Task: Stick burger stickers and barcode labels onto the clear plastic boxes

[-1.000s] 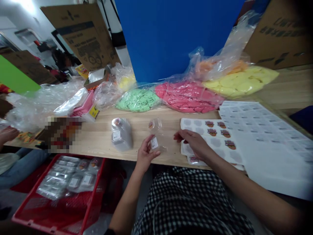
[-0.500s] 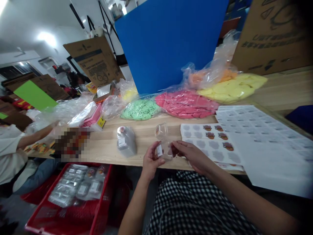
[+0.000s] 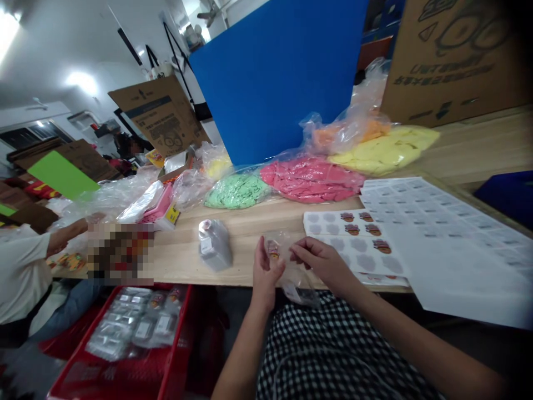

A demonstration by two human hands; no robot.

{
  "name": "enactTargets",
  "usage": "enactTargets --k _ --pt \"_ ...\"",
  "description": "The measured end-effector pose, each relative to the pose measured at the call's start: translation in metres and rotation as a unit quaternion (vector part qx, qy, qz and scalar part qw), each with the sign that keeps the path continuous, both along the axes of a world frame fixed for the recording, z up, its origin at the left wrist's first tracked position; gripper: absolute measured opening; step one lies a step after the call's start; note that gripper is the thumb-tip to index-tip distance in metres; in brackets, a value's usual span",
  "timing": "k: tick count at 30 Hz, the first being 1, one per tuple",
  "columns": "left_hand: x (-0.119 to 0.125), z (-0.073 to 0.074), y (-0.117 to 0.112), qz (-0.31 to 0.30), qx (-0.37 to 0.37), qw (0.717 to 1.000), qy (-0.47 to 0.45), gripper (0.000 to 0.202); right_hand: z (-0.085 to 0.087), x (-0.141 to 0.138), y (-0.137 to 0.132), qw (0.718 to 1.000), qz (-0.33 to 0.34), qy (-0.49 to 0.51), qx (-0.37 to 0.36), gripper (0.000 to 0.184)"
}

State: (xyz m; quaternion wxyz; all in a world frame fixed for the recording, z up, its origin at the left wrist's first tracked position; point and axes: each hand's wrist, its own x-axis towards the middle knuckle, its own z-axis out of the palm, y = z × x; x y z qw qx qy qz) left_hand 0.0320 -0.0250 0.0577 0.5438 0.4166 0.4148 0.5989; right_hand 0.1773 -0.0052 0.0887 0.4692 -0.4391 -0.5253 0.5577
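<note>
We work at a long wooden counter (image 3: 245, 258), with a tall blue board (image 3: 270, 83) rising behind it and a cardboard carton (image 3: 453, 61) standing at its far right corner. Along the far edge lie plastic bags of pink (image 3: 310, 180), green (image 3: 237, 191) and yellow (image 3: 385, 150) soft material. A large white label sheet (image 3: 441, 222) and printed sticker sheets (image 3: 345, 239) cover the right end. Below the front edge, on the left, a red crate (image 3: 179, 311) holds filled pouches (image 3: 133, 325), and a co-worker's arm (image 3: 62, 240) reaches across the far left end. A grey filled pouch (image 3: 214, 244) stands near the front edge, left of our hands.

Between our hands, a clear plastic bag (image 3: 289, 266) hangs over the counter's front edge. We judge it very light, soft and slippery, so its thin upper edge offers the surest hold. Our right hand (image 3: 320, 264) pinches that edge between thumb and forefinger. Our left hand (image 3: 266, 272) stands half open against the bag, just below a small round sticker (image 3: 272, 249); we cannot tell whether it grips. A white label (image 3: 291, 291) shows low on the bag.
</note>
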Motion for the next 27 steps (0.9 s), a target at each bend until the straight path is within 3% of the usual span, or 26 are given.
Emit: enactTargets --k 3,9,17,27 --pt "0.016 0.006 0.003 -0.006 -0.055 0.997 -0.060 0.076 0.002 -0.005 -0.008 0.999 0.030 0.030 0.002 0.030" --pt "0.026 0.004 -0.002 -0.048 -0.074 0.991 -0.105 0.075 -0.001 0.000 -0.005 0.987 0.013 0.135 -0.087 0.037" --pt "0.026 -0.002 -0.002 -0.060 -0.055 0.994 -0.068 0.075 0.000 0.005 -0.004 0.976 0.009 0.182 -0.123 0.037" --pt "0.022 -0.003 0.001 -0.064 -0.059 0.995 -0.043 0.086 0.004 0.013 -0.006 0.981 0.044 0.154 -0.110 0.036"
